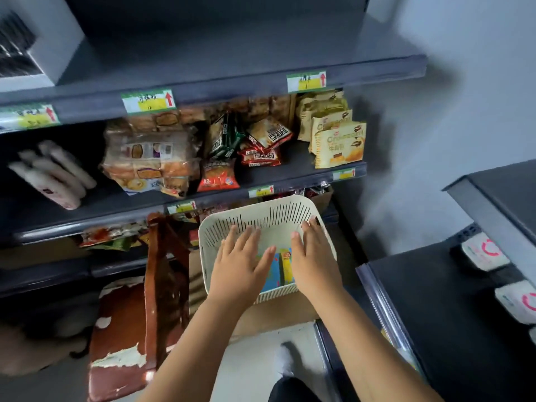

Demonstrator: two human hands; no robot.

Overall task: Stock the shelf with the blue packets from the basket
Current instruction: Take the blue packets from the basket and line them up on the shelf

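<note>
A cream slotted basket (261, 213) sits low in front of the dark shelving. Blue and yellow packets (280, 268) lie in its bottom, seen between my two hands. My left hand (240, 262) hovers over the basket's left half with fingers straight and spread. Over the right half is my right hand (311, 256), fingers straight, fingertips near the far right rim. Neither hand holds anything. The top shelf (232, 53) is a bare dark board.
The middle shelf (261, 181) carries bread bags (148, 158), red snack packs (261, 146) and yellow croissant packs (339, 143). A worn red-brown chair (162, 271) stands left of the basket. A second dark shelf unit (435, 285) lies at the right.
</note>
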